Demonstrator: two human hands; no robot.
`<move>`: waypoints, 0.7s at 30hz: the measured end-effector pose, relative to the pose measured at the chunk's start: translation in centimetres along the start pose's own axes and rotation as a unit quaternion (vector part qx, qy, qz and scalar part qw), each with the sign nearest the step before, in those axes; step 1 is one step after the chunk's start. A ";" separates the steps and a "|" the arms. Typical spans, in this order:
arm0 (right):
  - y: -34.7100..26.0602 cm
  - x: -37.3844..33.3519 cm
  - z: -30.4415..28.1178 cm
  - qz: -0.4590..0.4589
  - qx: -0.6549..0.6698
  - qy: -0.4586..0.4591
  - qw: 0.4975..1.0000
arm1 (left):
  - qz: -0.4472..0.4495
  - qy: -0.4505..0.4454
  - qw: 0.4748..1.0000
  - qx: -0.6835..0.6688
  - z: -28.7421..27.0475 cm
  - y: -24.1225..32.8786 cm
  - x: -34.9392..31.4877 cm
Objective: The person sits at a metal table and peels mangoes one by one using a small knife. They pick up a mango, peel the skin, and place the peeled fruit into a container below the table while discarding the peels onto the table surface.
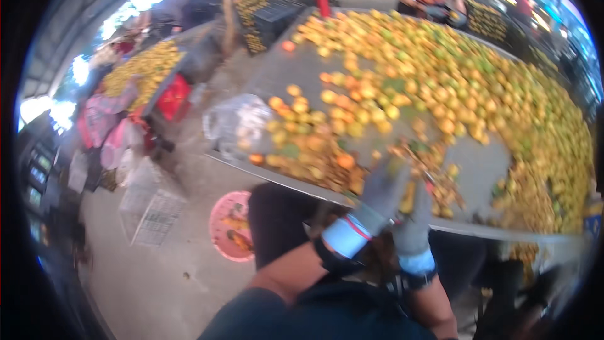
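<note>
Both my hands wear grey gloves with light blue cuffs and are blurred by motion. They come close together over the near edge of a grey metal table [478, 158] heaped with small orange and yellow citrus fruits [440, 82]. My left hand [385, 190] reaches over a pile of dry leaves and stems [428, 157]; its fingers are too smeared to read. Right beside it is my right hand [413, 223], with a small reddish spot at its fingertips that I cannot make out. Something yellow, perhaps a fruit [409, 198], shows between the hands.
A clear plastic bag [236, 119] lies at the table's left edge. On the floor stand a pink basket [216, 226] holding some fruit and a pale crate [151, 204]. Other people work at the far side and at a fruit-covered table [148, 72] on the left.
</note>
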State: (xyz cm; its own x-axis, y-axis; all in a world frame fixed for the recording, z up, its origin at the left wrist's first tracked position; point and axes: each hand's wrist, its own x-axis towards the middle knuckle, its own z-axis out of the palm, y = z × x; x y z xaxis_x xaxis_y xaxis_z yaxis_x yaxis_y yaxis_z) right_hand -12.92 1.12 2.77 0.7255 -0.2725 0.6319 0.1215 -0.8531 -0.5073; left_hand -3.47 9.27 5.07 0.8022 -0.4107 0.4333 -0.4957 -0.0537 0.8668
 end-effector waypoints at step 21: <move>-3.9 5.7 -7.9 0.316 0.570 0.096 0.752 | -0.326 -0.042 0.868 -0.373 -2.1 3.8 -2.4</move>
State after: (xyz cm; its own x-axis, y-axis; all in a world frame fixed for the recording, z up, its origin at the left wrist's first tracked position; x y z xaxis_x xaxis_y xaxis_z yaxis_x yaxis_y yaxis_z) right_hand -14.62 -0.64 12.98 0.7840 -0.6167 0.0713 0.3755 0.3796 -0.8455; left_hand -6.56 11.96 7.80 0.7890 -0.5801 -0.2025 0.4329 0.2910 0.8531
